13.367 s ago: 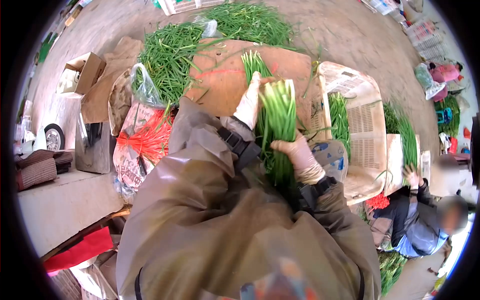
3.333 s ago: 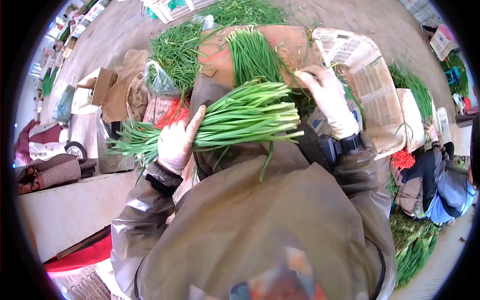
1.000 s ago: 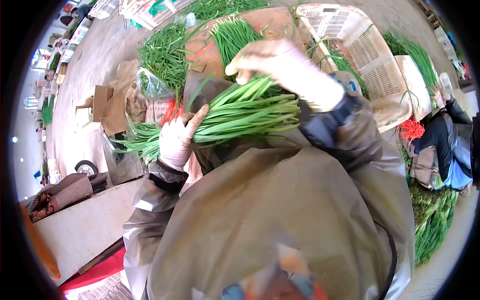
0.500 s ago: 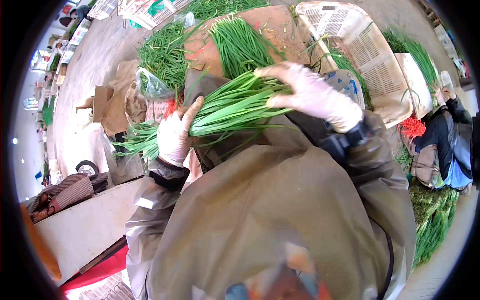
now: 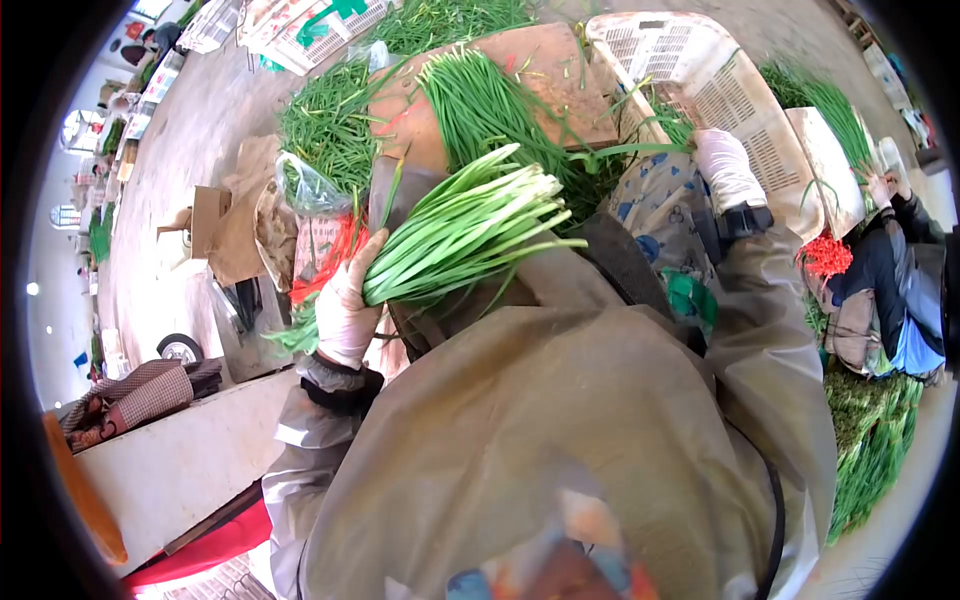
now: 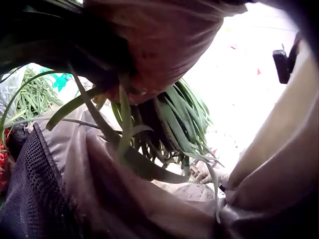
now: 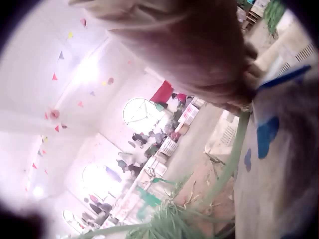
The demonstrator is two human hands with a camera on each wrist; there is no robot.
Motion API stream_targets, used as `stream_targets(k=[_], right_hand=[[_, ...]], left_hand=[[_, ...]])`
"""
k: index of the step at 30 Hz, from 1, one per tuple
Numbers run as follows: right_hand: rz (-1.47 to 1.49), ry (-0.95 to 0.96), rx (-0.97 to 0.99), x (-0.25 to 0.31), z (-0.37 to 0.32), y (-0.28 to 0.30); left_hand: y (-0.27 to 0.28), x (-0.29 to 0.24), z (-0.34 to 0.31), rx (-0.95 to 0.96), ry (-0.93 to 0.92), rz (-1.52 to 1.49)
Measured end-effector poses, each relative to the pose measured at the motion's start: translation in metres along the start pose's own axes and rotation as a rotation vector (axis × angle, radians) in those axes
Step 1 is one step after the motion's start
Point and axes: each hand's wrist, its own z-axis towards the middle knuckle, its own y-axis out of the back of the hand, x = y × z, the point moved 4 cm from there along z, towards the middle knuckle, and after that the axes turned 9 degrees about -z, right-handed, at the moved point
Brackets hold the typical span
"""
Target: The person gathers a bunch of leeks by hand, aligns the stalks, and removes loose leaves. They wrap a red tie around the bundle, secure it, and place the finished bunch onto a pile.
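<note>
Fingers of the left hand are curled round a thick bunch of greens, held over the lap with the pale cut ends pointing to the right and the leafy tips trailing out past the wrist. The right hand, over beside the white plastic crate, has its fingers pinching the end of a long green leaf, which stretches back toward the board. On that board, just beyond the held bunch, lies another pile of stalks. To the left of it I see a heap of loose greens, a clear plastic bag against it, and red strings near the left hand. Off to the right sits another person.
</note>
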Motion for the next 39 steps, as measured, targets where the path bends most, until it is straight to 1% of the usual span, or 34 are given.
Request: stream_targets(k=[1, 2, 3, 4, 5, 6, 7, 9, 10, 11, 13, 15, 17, 18, 19, 20, 21, 22, 23, 25, 26, 27, 29, 30, 32, 33, 35, 36, 37, 39], right_hand=[[0.153, 0.05, -0.201, 0.025, -0.033, 0.037], [0.388, 0.12, -0.172, 0.045, -0.04, 0.051], [0.626, 0.376, -0.27, 0.072, -0.061, 0.074], [0.9, 0.528, -0.117, 0.101, -0.073, 0.081], [0.867, 0.599, -0.119, 0.127, -0.081, 0.083], [0.841, 0.719, -0.059, 0.149, -0.083, 0.085], [0.735, 0.648, 0.013, 0.161, -0.081, 0.087], [0.892, 0.661, 0.047, 0.161, -0.068, 0.078], [0.882, 0.639, -0.043, 0.159, -0.063, 0.078], [0.902, 0.632, -0.133, 0.157, -0.063, 0.078], [0.726, 0.479, -0.168, 0.142, -0.057, 0.082], [0.506, 0.245, -0.349, 0.101, -0.03, 0.06], [0.32, 0.095, -0.268, 0.065, -0.012, 0.038], [0.299, 0.146, -0.296, 0.053, 0.009, 0.012], [0.392, 0.193, -0.23, 0.072, -0.03, 0.06], [0.538, 0.31, -0.331, 0.089, -0.054, 0.081], [0.75, 0.462, -0.345, 0.108, -0.068, 0.095], [0.786, 0.575, -0.367, 0.129, -0.083, 0.107], [0.745, 0.678, -0.486, 0.151, -0.084, 0.104], [0.688, 0.618, -0.151, 0.166, -0.066, 0.099], [0.81, 0.627, -0.22, 0.159, -0.059, 0.099], [0.792, 0.597, -0.2, 0.146, -0.053, 0.102], [0.749, 0.248, -0.275, 0.113, -0.031, 0.094], [0.748, 0.254, -0.27, 0.111, -0.032, 0.09], [1.016, 0.469, -0.134, 0.118, -0.04, 0.097], [0.932, 0.52, -0.08, 0.13, -0.06, 0.1], [0.664, 0.613, -0.014, 0.163, -0.069, 0.085], [0.606, 0.571, -0.038, 0.164, -0.054, 0.07], [0.607, 0.565, -0.04, 0.157, -0.054, 0.073], [0.652, 0.359, -0.163, 0.128, -0.05, 0.085]], left_hand=[[0.0, 0.003, -0.001, -0.029, -0.014, -0.101], [0.0, -0.003, 0.0, -0.041, 0.019, -0.082], [-0.001, -0.003, 0.002, -0.034, 0.016, -0.081], [-0.002, 0.0, 0.002, -0.031, 0.026, -0.124], [-0.004, 0.003, 0.002, -0.031, 0.035, -0.166], [-0.008, 0.005, 0.001, -0.041, 0.042, -0.228], [-0.008, 0.002, 0.0, -0.04, 0.039, -0.225], [-0.011, 0.005, -0.004, -0.03, 0.218, -0.393], [-0.014, 0.005, -0.006, -0.012, 0.269, -0.389], [-0.016, -0.004, -0.004, 0.023, 0.262, -0.392], [-0.02, -0.001, -0.006, 0.065, 0.261, -0.315], [-0.02, 0.0, -0.007, 0.049, 0.262, -0.363], [-0.02, 0.003, -0.008, 0.054, 0.255, -0.387], [-0.02, 0.001, -0.007, 0.055, 0.298, -0.441], [-0.022, 0.002, -0.007, 0.058, 0.298, -0.444], [-0.025, 0.005, -0.006, 0.056, 0.334, -0.541], [-0.028, 0.006, -0.005, 0.057, 0.368, -0.636], [-0.03, 0.001, 0.0, 0.097, 0.392, -0.632], [-0.032, 0.002, 0.0, 0.109, 0.387, -0.63], [-0.037, 0.01, -0.001, 0.162, 0.462, -0.692], [-0.037, 0.009, -0.001, 0.206, 0.466, -0.751], [-0.036, 0.008, -0.003, 0.227, 0.509, -0.793], [-0.034, 0.006, -0.01, 0.211, 0.548, -0.668], [-0.033, 0.006, -0.015, 0.205, 0.554, -0.669], [-0.033, 0.008, -0.012, 0.155, 0.504, -0.663], [-0.035, 0.005, -0.012, 0.162, 0.51, -0.663], [-0.034, -0.006, 0.0, 0.095, 0.345, -0.428], [-0.036, -0.001, 0.001, 0.083, 0.356, -0.477], [-0.036, -0.003, 0.003, 0.087, 0.352, -0.477], [-0.033, -0.007, 0.002, 0.066, 0.311, -0.361]])
